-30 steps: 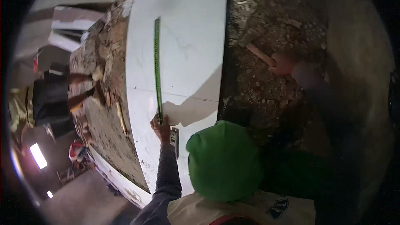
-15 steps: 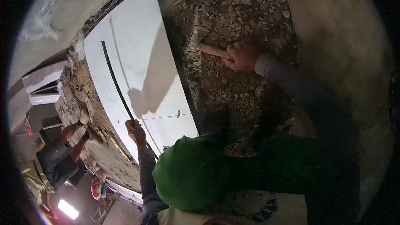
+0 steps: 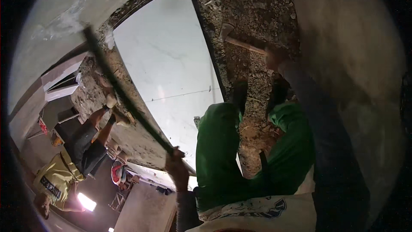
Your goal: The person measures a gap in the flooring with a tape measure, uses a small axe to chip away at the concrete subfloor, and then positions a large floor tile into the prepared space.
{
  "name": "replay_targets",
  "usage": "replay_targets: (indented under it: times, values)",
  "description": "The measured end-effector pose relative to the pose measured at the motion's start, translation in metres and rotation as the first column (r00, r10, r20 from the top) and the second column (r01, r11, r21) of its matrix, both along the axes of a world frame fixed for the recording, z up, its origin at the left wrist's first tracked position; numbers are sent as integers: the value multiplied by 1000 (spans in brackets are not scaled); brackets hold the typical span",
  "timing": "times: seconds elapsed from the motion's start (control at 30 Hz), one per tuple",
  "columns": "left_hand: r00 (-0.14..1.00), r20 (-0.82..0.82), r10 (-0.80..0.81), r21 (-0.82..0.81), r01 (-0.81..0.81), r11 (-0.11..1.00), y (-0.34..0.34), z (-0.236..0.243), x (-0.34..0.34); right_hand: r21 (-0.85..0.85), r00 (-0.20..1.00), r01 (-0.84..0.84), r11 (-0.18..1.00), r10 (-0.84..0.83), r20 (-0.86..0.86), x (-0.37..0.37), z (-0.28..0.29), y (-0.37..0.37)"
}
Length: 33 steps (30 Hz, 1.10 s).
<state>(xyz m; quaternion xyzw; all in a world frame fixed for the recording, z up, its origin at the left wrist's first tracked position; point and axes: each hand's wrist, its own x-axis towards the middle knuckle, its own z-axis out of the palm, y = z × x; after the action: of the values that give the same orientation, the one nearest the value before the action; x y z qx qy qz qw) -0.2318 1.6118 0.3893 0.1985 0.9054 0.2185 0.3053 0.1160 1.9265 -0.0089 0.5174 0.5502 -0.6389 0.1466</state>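
My left hand is closed around one end of a long dark rod, perhaps a reinforcing bar. The rod slants up and away to the left, raised across the left edge of a white slab with faint grey veins and a thin line drawn across it. To the right of the slab, my right hand, dim in shadow, grips the wooden handle of a hatchet. Its metal head lies over the gravel, pointing toward the slab's right edge.
Rough soil and gravel border the slab, with a bare wall at the right. My green-trousered legs bend beside the slab. At the left, a person in a yellow shirt stands near pale boards; another person in red is farther off.
My left hand has drawn back toward me and lifted the rod from above the slab to its left side. My knees have parted. The hatchet stays in my right hand over the gravel.
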Motion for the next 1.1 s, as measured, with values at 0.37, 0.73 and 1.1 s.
replay_targets:
  times: [0.37,0.73,1.1]
  values:
    - [978,206,-39,-337,108,935,-68,164,-5,-93,888,-117,989,146,436,33,186,-131]
    - [899,430,-90,-317,243,917,-112,235,-23,-377,776,-270,886,432,459,33,399,-244]
    - [972,137,-189,-144,208,967,-136,271,-34,164,969,-158,974,121,214,-29,547,-142]
